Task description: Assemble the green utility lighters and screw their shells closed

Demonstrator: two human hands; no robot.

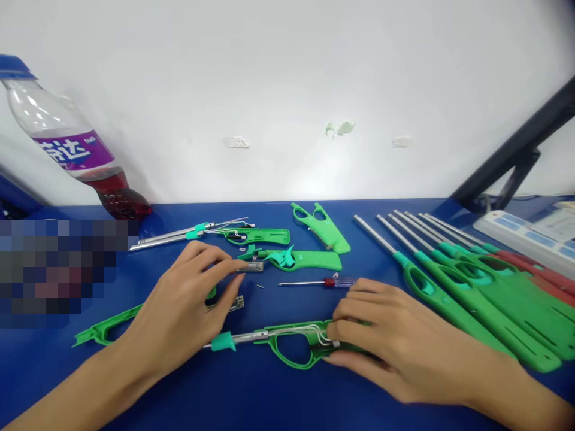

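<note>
My left hand (pixel 188 299) pinches a small clear fuel tank with a metal end (pixel 252 267) between thumb and fingertips, just above the table. A second clear tank (pixel 237 304) lies below those fingers. My right hand (pixel 390 341) grips the handle end of an opened green lighter shell (pixel 294 363), whose white wires (pixel 309 328) and metal tube are exposed. A teal collar (pixel 223 342) sits on that tube. The palm hides the rest of the handle. Beyond my right fingertips lies a screwdriver (pixel 332 282), with a tiny screw (pixel 260 286) to its left.
Several assembled green lighters (pixel 453 287) lie at the right, near red ones (pixel 539 269) and a white power strip (pixel 521 230). Loose green shells (pixel 330 230) and metal tubes (pixel 166 237) lie behind my hands. A drink bottle (pixel 85 143) stands at the back left.
</note>
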